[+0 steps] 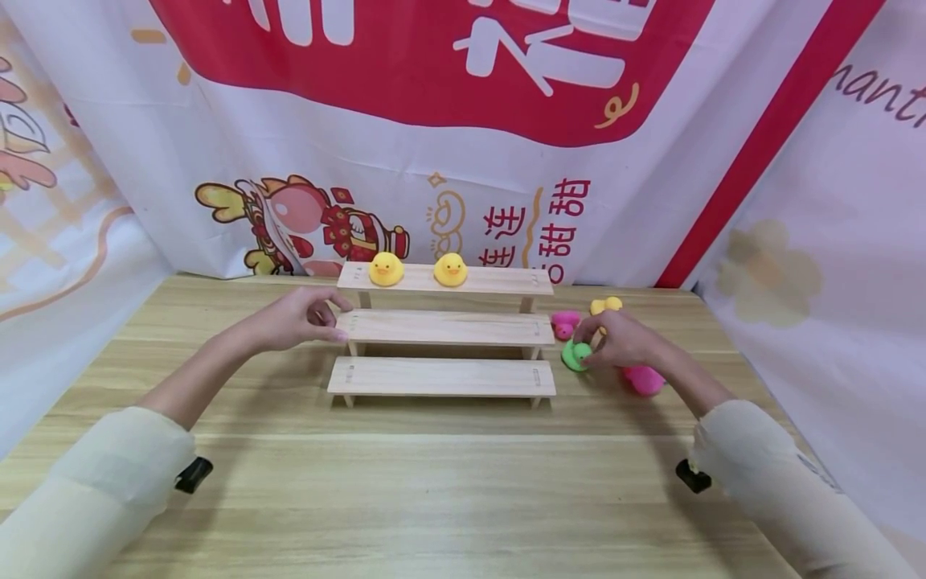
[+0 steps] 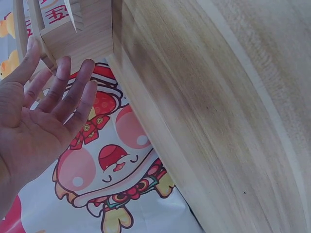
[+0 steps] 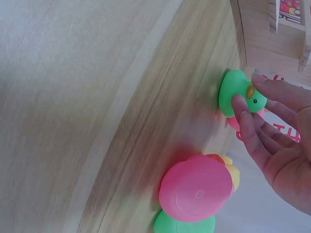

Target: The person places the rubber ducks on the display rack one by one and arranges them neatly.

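A three-tier wooden shelf (image 1: pixel 444 328) stands on the table, with two yellow rubber ducks (image 1: pixel 387 270) side by side on its top board. My left hand (image 1: pixel 304 318) is at the left end of the middle board, thumb and fingers on either side of that end, as the left wrist view (image 2: pixel 46 114) also shows. To the right of the shelf, my right hand (image 1: pixel 620 339) pinches a green rubber duck (image 3: pixel 232 85) between thumb and fingers. This duck is upright, its orange beak and eye showing between the fingertips.
Around the right hand lie a pink duck (image 1: pixel 566 323), a yellow duck (image 1: pixel 608 305) and another pink duck (image 1: pixel 644 381) tipped with its flat base showing. Another green duck (image 3: pixel 184 224) lies beside it in the right wrist view. A printed cloth (image 1: pixel 405 153) hangs behind the table.
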Available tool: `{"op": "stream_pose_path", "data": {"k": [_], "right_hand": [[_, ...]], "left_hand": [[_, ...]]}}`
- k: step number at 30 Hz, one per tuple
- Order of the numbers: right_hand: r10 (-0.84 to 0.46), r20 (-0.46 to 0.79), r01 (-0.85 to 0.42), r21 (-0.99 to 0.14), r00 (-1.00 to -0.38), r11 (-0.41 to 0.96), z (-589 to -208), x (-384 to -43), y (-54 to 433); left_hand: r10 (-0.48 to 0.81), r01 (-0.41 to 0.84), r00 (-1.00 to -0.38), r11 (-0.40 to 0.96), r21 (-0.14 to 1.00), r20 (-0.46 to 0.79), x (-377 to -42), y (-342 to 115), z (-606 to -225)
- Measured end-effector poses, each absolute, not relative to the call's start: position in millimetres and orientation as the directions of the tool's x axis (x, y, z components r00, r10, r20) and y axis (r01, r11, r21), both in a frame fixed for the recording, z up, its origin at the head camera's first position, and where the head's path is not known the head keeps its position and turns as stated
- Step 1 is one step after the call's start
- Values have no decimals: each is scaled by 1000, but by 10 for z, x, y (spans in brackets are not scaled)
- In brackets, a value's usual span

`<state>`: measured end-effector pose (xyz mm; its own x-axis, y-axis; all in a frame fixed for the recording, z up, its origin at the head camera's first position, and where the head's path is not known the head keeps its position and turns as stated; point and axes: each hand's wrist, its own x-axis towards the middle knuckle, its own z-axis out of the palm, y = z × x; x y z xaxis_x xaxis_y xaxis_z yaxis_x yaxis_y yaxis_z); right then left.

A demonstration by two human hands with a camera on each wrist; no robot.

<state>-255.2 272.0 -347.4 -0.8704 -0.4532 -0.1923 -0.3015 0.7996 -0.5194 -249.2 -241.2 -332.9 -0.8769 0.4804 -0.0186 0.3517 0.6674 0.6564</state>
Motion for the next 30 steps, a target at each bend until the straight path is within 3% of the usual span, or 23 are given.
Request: {"op": "stream_pose_path", "data": {"k": [10,30], "right_hand": [[-502,-200,-321,-562,-842,762,-3485,-2552,2763],[-500,-126,-346,-578,-857,739,-3446,-2549,2815]], "left_hand": [[481,350,-877,667,657,-20,-2489,-2413,-3326],[477,343,-879,672,657,-29,-2492,-2412,-3329]]}}
